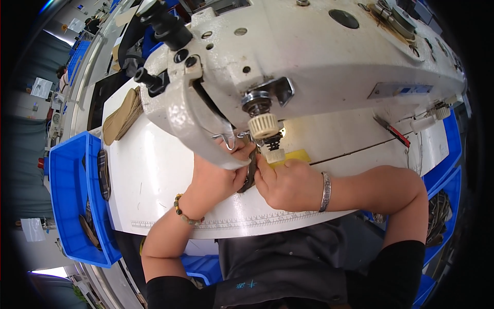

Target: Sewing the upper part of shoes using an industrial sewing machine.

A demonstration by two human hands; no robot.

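Note:
An industrial sewing machine (216, 67) with a white head stands over the white work table, above my hands. Below its needle area I hold a small dark brown-grey fabric piece (249, 180) between both hands. My left hand (216, 172) grips its left side, with some fingers hidden behind the machine's curved lever. From the right, my right hand (293, 185) pinches the opposite edge, fingers bent. The needle and the piece's upper end are hidden by fingers and machine parts. A yellow strip (298, 156) lies just beyond my right hand.
Tan sole-shaped pieces (123, 116) are stacked at the table's left. Beside them, a blue bin (77, 201) holds several pieces, with a plaid piece (104, 175) at its edge. Red-handled snips (392, 131) lie at right. Another blue bin (453, 206) holds plaid material.

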